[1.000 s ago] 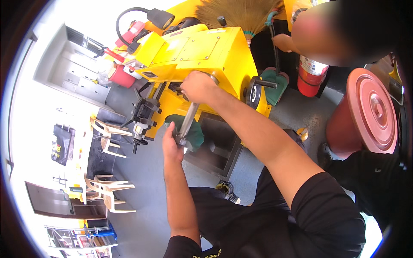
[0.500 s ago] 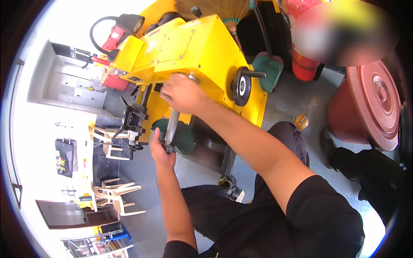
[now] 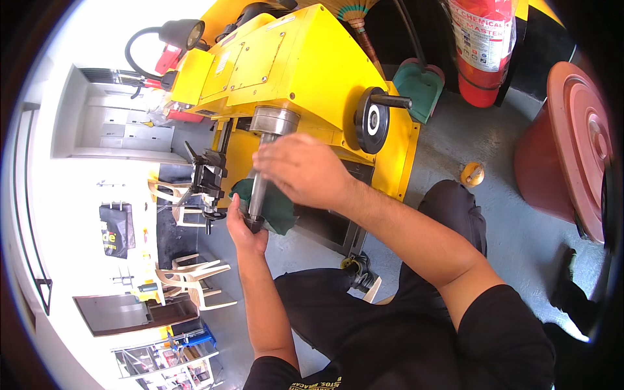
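Here we clamp the metal shaft (image 3: 259, 195) low w/ our L hand (image 3: 247, 236); R hand (image 3: 308, 170) lies across it (can't tell grip).

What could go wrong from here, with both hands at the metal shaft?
If the steel collar turned, the bare right hand just below it might get caught. If the metal shaft came loose, it could slip onto the left hand at its lower end.
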Available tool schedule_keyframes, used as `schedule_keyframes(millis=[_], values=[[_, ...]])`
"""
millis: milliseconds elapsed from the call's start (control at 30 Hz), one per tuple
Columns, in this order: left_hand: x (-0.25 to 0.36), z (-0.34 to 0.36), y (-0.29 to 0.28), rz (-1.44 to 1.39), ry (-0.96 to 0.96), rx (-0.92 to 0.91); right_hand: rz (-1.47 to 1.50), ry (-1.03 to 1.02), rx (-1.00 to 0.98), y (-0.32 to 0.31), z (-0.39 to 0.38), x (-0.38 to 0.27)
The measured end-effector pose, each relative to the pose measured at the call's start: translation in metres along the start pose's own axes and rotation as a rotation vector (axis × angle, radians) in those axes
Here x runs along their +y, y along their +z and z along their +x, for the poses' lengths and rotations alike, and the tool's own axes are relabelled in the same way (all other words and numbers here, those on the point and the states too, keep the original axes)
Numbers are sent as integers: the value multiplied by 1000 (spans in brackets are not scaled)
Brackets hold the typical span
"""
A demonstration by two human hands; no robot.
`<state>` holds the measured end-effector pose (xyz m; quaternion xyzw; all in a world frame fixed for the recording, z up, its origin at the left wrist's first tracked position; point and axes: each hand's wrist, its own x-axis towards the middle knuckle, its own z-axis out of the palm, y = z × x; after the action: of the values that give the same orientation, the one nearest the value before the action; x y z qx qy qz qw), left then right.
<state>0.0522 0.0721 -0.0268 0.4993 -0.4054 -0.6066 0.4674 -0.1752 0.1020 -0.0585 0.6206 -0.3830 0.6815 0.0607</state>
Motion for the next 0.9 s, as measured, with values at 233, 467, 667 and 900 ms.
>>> schedule_keyframes(millis=[233, 467, 667, 900], values=[[2, 2, 4, -19, 5, -15, 72, 24, -115, 8, -5, -3], [0, 6, -5, -30, -5, -12, -46, 116, -16, 15, -7, 31], [2, 2, 5, -12, 26, -50, -122, 123, -51, 40, 9, 46], [2, 2, -2, 24, 21, -67, -174, 107, -127, 29, 16, 32]])
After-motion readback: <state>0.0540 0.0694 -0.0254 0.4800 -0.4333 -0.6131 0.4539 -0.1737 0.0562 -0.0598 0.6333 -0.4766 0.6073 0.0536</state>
